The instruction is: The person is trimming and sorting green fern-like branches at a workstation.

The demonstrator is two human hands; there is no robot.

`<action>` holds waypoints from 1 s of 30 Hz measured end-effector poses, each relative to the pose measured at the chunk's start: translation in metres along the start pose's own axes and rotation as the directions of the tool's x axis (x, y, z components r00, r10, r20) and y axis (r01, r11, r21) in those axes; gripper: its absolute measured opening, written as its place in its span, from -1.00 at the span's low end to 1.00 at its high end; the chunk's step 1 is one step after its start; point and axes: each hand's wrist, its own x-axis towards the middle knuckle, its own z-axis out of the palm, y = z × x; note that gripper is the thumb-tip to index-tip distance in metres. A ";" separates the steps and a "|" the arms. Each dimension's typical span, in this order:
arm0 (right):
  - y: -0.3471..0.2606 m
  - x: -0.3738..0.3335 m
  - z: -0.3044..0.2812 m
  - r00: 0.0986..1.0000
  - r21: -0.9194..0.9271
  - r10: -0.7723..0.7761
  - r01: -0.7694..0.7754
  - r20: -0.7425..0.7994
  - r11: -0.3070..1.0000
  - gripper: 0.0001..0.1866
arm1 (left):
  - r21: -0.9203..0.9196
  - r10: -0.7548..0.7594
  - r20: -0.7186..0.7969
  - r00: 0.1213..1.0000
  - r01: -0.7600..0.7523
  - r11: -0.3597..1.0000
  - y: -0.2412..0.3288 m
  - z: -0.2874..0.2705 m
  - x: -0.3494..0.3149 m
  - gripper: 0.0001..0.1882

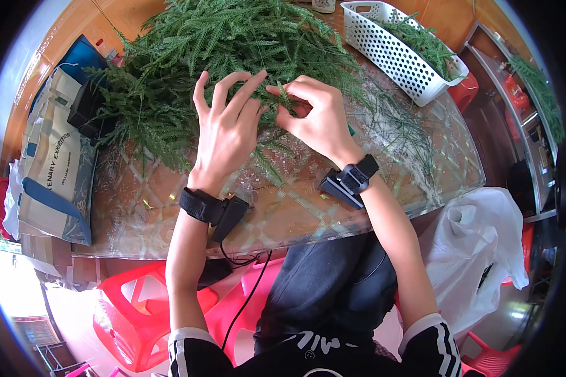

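Both hands meet at the near side of a large heap of green needle-leaved sprigs (233, 38) on the table. My right hand (317, 116) is closed in a pinch on a small green sprig (285, 98), which shows between thumb and fingers. Beside it, my left hand (226, 129) has its thumb and index finger drawn together at the same sprig, while its other fingers stretch up and away. The left fingertips are partly hidden by foliage. Below the hands, loose sprig ends (267, 164) lie over the tabletop. Each wrist wears a black strapped device.
A white perforated basket (390, 50) with more sprigs stands at the back right. Thin green stems (402, 122) lie on the plastic-covered table (308, 213). A printed paper bag (60, 157) and dark box stand left. Red stools (129, 320) and a white plastic bag (475, 245) are nearby.
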 end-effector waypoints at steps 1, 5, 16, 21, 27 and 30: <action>0.000 0.000 0.000 1.000 0.000 0.000 0.000 0.002 1.000 -0.75 | 0.002 -0.008 -0.001 1.000 0.008 1.000 0.001 -0.001 0.001 -0.93; -0.002 0.000 -0.002 0.999 -0.006 -0.034 0.034 -0.032 0.999 -0.78 | -0.004 -0.018 -0.020 1.000 0.018 1.000 0.002 -0.003 0.003 -0.93; -0.004 0.000 -0.011 0.999 -0.001 -0.044 0.044 0.024 0.999 -0.86 | 0.014 0.023 -0.075 0.997 -0.022 1.000 0.002 0.000 0.000 -0.93; -0.004 -0.001 -0.016 0.992 0.036 -0.001 -0.003 0.127 0.999 -0.84 | 0.078 0.070 -0.112 0.991 -0.061 0.995 0.001 -0.003 -0.001 -0.94; -0.005 0.003 -0.025 0.930 0.183 0.126 -0.199 0.346 0.963 -0.83 | 0.058 0.074 -0.102 0.992 -0.068 0.996 -0.004 -0.010 0.002 -0.92; -0.002 0.003 -0.025 0.887 0.297 0.205 -0.345 0.415 0.890 -0.83 | -0.005 0.064 -0.082 0.995 -0.064 0.998 -0.003 -0.012 0.003 -0.88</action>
